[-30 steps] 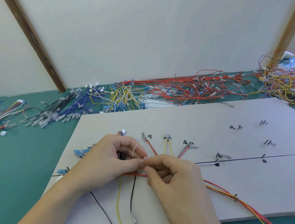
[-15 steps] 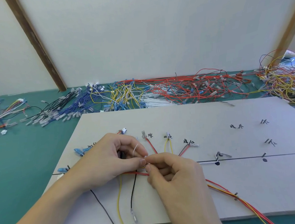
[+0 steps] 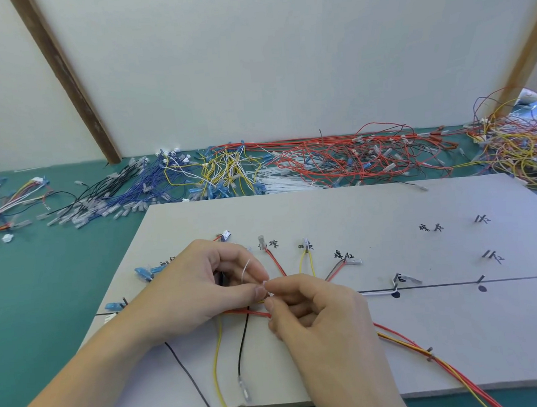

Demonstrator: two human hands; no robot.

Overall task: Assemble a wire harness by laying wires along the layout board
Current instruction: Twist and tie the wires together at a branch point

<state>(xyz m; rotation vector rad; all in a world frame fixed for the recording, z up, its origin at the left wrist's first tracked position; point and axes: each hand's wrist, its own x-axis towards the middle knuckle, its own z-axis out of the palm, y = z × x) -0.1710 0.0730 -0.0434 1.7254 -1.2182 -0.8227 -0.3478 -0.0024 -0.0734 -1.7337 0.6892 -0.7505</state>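
Note:
The grey layout board (image 3: 374,214) lies flat before me, with handwritten labels, pegs and a black line. Red, yellow and black wires (image 3: 239,343) are laid on it and meet under my hands. My left hand (image 3: 197,292) and my right hand (image 3: 314,312) touch fingertip to fingertip over the bundle. Together they pinch a thin white cable tie (image 3: 246,269) whose tail curls up past my left fingers. Red and yellow wires (image 3: 410,343) trail off to the lower right past a peg.
Heaps of spare wires lie on the green table behind the board: black and blue (image 3: 112,199), yellow (image 3: 222,168), red (image 3: 363,157), mixed yellow-red (image 3: 519,145). White cable ties (image 3: 281,183) lie near the board's back edge. A small harness (image 3: 1,208) lies far left.
Hardly anything differs. Both hands stay at the same spot on the bundle, with only slight finger shifts on the tie.

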